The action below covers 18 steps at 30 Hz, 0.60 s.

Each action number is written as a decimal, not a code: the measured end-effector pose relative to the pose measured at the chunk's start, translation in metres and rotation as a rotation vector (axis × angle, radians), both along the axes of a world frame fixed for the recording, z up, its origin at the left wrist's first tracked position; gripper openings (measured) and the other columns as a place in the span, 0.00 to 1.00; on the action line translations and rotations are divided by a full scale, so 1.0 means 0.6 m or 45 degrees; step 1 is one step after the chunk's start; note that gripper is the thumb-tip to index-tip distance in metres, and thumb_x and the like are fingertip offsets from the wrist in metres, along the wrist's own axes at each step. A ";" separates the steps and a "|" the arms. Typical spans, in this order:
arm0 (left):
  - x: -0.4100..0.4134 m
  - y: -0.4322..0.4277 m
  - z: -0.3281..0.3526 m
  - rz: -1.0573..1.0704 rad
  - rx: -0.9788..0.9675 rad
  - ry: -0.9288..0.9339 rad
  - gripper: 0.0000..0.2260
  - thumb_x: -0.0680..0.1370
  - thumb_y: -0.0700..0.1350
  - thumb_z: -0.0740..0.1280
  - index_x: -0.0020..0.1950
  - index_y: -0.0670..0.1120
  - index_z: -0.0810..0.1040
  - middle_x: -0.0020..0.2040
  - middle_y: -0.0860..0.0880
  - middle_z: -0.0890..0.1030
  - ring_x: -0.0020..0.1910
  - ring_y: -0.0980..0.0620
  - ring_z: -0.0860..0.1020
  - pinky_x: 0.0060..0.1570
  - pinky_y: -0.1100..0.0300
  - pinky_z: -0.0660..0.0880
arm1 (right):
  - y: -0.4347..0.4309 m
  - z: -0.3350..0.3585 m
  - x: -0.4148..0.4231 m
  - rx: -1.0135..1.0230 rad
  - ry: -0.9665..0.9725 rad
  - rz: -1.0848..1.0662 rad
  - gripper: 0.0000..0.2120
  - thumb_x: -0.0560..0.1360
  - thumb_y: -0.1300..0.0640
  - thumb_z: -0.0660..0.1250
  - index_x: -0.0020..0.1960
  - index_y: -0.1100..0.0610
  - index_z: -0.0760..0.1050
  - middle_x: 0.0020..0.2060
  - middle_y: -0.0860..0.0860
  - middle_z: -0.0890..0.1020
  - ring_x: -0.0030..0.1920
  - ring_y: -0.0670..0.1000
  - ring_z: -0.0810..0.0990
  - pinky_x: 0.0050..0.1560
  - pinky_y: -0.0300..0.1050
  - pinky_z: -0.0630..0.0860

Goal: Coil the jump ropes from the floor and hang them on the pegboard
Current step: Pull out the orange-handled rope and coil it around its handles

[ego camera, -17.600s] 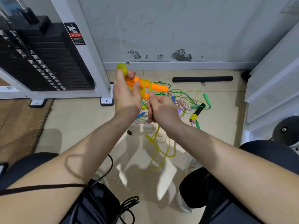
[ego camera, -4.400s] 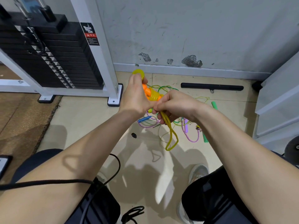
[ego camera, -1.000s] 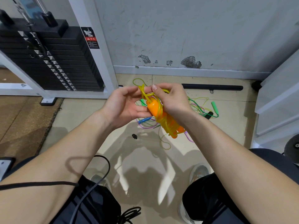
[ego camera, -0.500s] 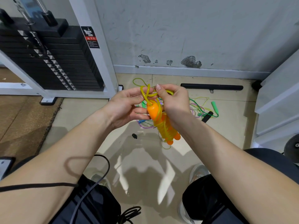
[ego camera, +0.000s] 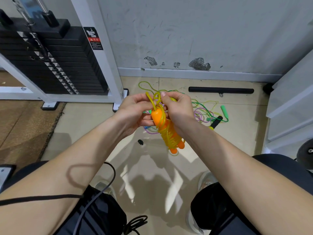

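Observation:
A yellow jump rope (ego camera: 166, 133) with orange handles hangs between my hands, its cord wound many times round the two handles. My left hand (ego camera: 133, 111) holds the upper handle end and pinches a cord loop at the top. My right hand (ego camera: 177, 109) grips the bundle from the right, thumb and fingers pinching the same yellow loop. Behind them a tangle of green, purple and yellow ropes (ego camera: 203, 109) lies on the tile floor, with a green handle (ego camera: 224, 111) and a black-and-yellow handle (ego camera: 216, 122). No pegboard is in view.
A weight-stack machine (ego camera: 55, 65) with a white frame stands at the left, its foot (ego camera: 118, 102) near my hands. A black bar (ego camera: 221, 90) lies by the wall. White panels (ego camera: 291, 107) close the right side. My knees and a black cable (ego camera: 101, 189) fill the bottom.
Over the last second the wound bundle has swung from slanted to nearly upright and both hands have closed in on the loop at its top. Earlier the cord was still being wrapped round the handles.

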<state>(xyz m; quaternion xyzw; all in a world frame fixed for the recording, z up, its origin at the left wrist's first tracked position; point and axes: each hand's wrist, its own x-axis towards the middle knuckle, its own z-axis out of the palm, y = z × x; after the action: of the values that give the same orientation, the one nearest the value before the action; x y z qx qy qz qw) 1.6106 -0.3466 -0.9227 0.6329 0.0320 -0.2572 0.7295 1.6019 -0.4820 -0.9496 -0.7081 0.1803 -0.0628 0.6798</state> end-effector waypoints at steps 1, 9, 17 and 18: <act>0.001 0.000 -0.001 0.011 0.026 0.008 0.06 0.77 0.36 0.69 0.53 0.42 0.76 0.42 0.44 0.83 0.32 0.43 0.83 0.43 0.44 0.81 | 0.000 -0.001 0.000 -0.007 -0.004 0.023 0.15 0.72 0.46 0.69 0.48 0.57 0.84 0.28 0.47 0.80 0.32 0.50 0.77 0.38 0.52 0.78; 0.010 0.002 -0.008 0.159 0.094 0.078 0.18 0.75 0.36 0.72 0.64 0.42 0.75 0.45 0.43 0.82 0.28 0.47 0.78 0.42 0.45 0.77 | 0.005 0.005 0.002 0.107 0.086 0.099 0.05 0.81 0.61 0.62 0.50 0.58 0.77 0.27 0.49 0.76 0.23 0.45 0.71 0.26 0.38 0.68; 0.010 -0.007 -0.007 0.352 0.092 -0.002 0.17 0.75 0.34 0.71 0.62 0.43 0.76 0.48 0.45 0.82 0.39 0.53 0.83 0.38 0.57 0.80 | 0.019 0.001 0.000 0.273 0.097 0.090 0.08 0.82 0.59 0.59 0.45 0.53 0.70 0.38 0.54 0.73 0.30 0.48 0.69 0.29 0.43 0.67; 0.009 -0.010 -0.006 0.367 0.119 -0.041 0.17 0.75 0.33 0.71 0.62 0.42 0.76 0.46 0.47 0.82 0.37 0.56 0.83 0.37 0.59 0.80 | 0.019 0.003 0.000 0.320 0.106 0.080 0.08 0.83 0.55 0.60 0.44 0.53 0.69 0.37 0.53 0.73 0.30 0.48 0.69 0.29 0.43 0.67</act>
<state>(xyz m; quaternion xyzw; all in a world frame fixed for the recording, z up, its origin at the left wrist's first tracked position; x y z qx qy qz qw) 1.6161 -0.3524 -0.9260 0.6591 0.1228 -0.1379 0.7291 1.6019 -0.4705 -0.9476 -0.6247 0.1923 0.0110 0.7567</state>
